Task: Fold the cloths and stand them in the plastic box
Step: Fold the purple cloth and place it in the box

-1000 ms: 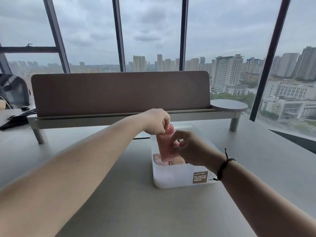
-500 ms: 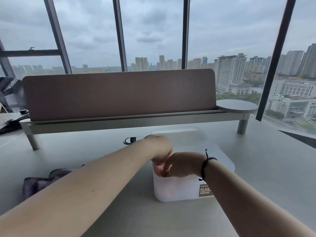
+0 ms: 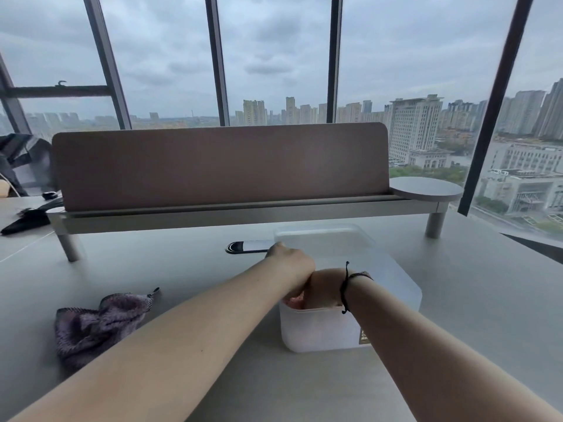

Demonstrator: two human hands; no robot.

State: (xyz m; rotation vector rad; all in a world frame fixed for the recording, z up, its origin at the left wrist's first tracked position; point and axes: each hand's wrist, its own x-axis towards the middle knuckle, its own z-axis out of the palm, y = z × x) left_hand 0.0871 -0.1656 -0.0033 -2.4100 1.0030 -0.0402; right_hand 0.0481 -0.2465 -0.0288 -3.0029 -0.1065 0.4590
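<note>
Head view: both hands reach down into the translucent plastic box (image 3: 320,330) on the counter (image 3: 457,300), left hand (image 3: 292,264) and right hand (image 3: 324,287) settling a pink cloth (image 3: 293,302) inside; their fingers are hidden, grip unclear. A purple cloth (image 3: 97,324) lies unfolded to the left, apparently next.

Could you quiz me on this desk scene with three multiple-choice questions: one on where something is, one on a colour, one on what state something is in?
1. Where are both hands?
A. reaching into the plastic box
B. flat on the table
C. on the window

2. What colour is the loose cloth on the table?
A. yellow
B. purple
C. green

3. What state is that cloth in?
A. neatly folded
B. standing in the box
C. crumpled, unfolded

Answers:
1 A, left hand and right hand dip inside the plastic box.
2 B, the loose cloth is purple.
3 C, it lies bunched on the table.
</note>
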